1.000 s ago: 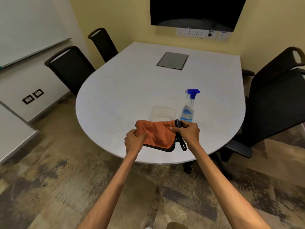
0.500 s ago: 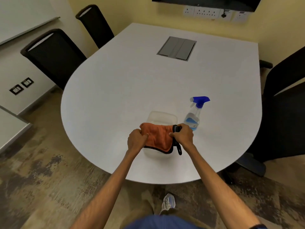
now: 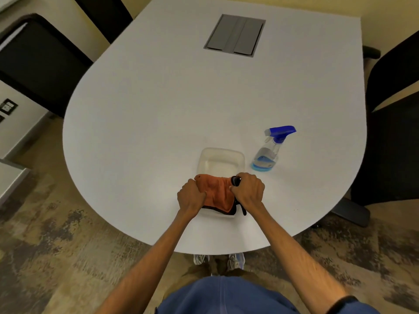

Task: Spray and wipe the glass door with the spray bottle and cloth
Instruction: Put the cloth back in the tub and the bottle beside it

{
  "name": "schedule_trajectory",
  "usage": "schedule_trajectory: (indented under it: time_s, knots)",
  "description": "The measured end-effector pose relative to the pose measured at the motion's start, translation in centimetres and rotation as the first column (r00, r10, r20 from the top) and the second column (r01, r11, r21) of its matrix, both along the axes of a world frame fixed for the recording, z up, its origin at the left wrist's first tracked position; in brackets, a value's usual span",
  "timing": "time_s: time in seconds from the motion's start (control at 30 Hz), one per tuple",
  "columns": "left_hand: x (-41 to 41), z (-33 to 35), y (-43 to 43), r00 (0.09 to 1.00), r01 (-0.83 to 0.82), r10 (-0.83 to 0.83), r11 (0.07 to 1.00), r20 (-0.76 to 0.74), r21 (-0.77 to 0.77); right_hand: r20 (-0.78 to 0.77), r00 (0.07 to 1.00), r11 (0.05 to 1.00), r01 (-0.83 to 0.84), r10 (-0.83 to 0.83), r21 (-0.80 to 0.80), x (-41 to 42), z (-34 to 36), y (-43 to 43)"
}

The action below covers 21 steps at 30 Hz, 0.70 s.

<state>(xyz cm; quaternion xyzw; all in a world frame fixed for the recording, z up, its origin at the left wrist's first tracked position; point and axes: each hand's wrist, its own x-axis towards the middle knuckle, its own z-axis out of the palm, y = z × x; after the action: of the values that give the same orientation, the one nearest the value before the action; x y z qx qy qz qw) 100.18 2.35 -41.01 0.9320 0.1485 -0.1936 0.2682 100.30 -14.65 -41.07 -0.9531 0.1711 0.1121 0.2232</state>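
Spanning curled fingers (image 3: 201, 193): orange cloth (image 3: 217, 191)

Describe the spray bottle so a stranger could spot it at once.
Start at the big white table with the grey hatch in its top. Near its rounded end, right of the translucent plastic tub, stands the spray bottle. It alone has a blue trigger head and blue liquid at its base.
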Motion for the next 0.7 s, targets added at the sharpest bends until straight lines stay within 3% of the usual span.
schedule_trajectory:
  time_s: [0.13,0.27,0.4,0.5,0.7]
  knots:
    - [0.4,-0.8,0.5,0.983,0.138,-0.143,0.989,0.114,0.045,-0.038,0.999,0.998,-0.033,0.031,-0.051,0.2,-1.4,0.8]
    - [1.0,-1.7,1.1,0.924,0.336,-0.369,0.911,0.105,0.239,-0.044,0.998,0.995,-0.043,0.039,-0.092,-0.3,-3.1,1.2]
    - [0.6,-2.8,1.4,0.853,0.406,-0.505,0.800,0.131,0.441,-0.028,0.995,0.982,-0.102,0.099,-0.157,-1.2,-4.6,1.8]
    - [0.4,-3.8,2.0,0.839,0.384,-0.519,0.779,0.166,0.496,-0.012,0.991,0.969,-0.132,0.132,-0.211,-1.5,-5.3,2.1]
    - [1.1,-4.6,2.0,0.848,0.417,-0.518,0.785,0.116,0.458,-0.079,0.986,0.958,-0.162,0.148,-0.236,-1.2,-5.6,2.2]
